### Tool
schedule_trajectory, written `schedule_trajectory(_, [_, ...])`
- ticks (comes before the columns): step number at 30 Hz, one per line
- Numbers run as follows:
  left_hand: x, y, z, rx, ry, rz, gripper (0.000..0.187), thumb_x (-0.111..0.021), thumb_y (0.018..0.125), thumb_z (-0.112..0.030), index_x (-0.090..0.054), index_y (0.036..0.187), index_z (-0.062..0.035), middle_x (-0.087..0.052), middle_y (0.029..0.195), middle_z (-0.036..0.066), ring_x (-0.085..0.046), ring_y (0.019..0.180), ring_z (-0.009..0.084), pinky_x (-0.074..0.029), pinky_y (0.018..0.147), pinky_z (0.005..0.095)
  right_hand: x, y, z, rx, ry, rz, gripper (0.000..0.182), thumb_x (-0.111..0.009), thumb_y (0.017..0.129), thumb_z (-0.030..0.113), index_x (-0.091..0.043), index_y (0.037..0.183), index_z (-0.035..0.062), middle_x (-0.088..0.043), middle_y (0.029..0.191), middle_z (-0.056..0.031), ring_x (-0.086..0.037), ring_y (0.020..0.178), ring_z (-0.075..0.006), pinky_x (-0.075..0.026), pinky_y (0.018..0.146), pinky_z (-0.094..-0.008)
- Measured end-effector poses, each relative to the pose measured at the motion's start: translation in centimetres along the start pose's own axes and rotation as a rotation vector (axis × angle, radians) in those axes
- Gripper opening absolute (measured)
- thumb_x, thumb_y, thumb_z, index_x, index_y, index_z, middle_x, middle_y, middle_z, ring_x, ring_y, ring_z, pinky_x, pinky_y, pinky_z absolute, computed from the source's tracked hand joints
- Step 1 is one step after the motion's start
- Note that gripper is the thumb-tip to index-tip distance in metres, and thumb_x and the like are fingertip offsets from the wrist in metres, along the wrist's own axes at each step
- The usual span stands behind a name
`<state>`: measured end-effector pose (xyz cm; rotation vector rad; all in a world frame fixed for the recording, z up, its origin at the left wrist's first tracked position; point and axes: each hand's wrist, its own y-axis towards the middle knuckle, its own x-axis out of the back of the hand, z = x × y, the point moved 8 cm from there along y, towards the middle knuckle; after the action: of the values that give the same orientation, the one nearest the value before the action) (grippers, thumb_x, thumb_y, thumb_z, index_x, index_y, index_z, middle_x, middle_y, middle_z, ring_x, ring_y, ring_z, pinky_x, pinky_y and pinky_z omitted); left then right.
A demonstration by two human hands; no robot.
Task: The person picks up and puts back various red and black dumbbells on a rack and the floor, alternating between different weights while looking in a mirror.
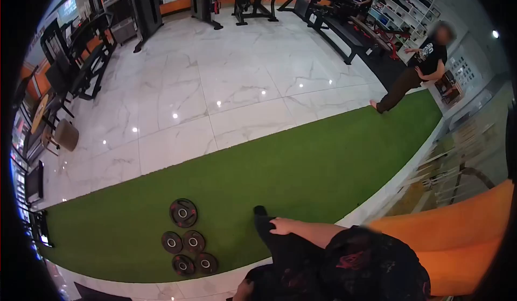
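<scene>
My right hand (281,226) rests on my dark-trousered leg (267,232) near the knee, its fingers laid over the cloth with nothing in them. Low at the bottom edge, my left hand (244,289) shows only in part beside my other leg; its fingers are too dark and cut off to make out. Several black weight plates with pale centre rings lie flat on the green turf to the left of my legs. The largest plate (183,213) is farthest up, and a smaller plate (206,264) lies nearest my left hand. Neither hand touches them.
A strip of green turf (301,161) borders white marble tiles (237,75). Gym machines (202,5) stand at the back, with a bench (336,34) to their right. Another person (417,67) stands on the turf's far right end. An orange surface (458,231) is beside me.
</scene>
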<state>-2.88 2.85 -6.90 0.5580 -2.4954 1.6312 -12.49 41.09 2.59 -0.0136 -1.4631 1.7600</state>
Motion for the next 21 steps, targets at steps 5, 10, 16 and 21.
schedule_trajectory(5, [3.1,-8.0,-9.6,-0.073,0.005,-0.003,0.053,-0.060,0.086,-0.039,-0.057,0.123,-0.0007,-0.066,0.112,0.023,-0.062,0.108,0.0369,-0.049,0.093,0.0417,2.6,-7.5,-8.1,-0.159,0.038,0.038,0.070,-0.047,0.093,0.053,-0.037,0.145,0.0063,-0.042,0.144,-0.0184,-0.044,0.131,-0.0362,-0.038,0.107,-0.0479])
schedule_trajectory(10, [9.4,-6.7,-17.0,-0.204,0.075,0.016,0.049,-0.058,0.091,-0.038,-0.057,0.122,-0.0014,-0.065,0.113,0.022,-0.064,0.104,0.0312,-0.049,0.090,0.0378,9.4,-5.9,-9.6,-0.021,0.244,-0.075,0.063,-0.043,0.096,0.053,-0.057,0.129,0.0018,-0.055,0.133,-0.0206,-0.051,0.124,-0.0374,-0.040,0.104,-0.0451])
schedule_trajectory(16, [17.9,-6.7,-24.9,-0.156,-0.178,-0.083,0.039,-0.055,0.094,-0.033,-0.059,0.116,-0.0017,-0.066,0.107,0.017,-0.063,0.102,0.0238,-0.046,0.090,0.0332,16.8,-4.9,-10.4,-0.052,-0.090,0.027,0.057,-0.050,0.091,0.050,-0.063,0.119,0.0017,-0.061,0.124,-0.0184,-0.057,0.116,-0.0377,-0.045,0.097,-0.0478])
schedule_trajectory(21, [23.6,-10.5,-33.6,-0.178,-0.129,-0.098,0.032,-0.055,0.095,-0.026,-0.059,0.115,-0.0021,-0.065,0.101,0.011,-0.061,0.097,0.0188,-0.044,0.088,0.0302,27.6,-2.0,-8.4,-0.018,-0.033,-0.165,0.049,-0.057,0.084,0.044,-0.066,0.115,0.0071,-0.064,0.120,-0.0159,-0.062,0.111,-0.0339,-0.051,0.087,-0.0492])
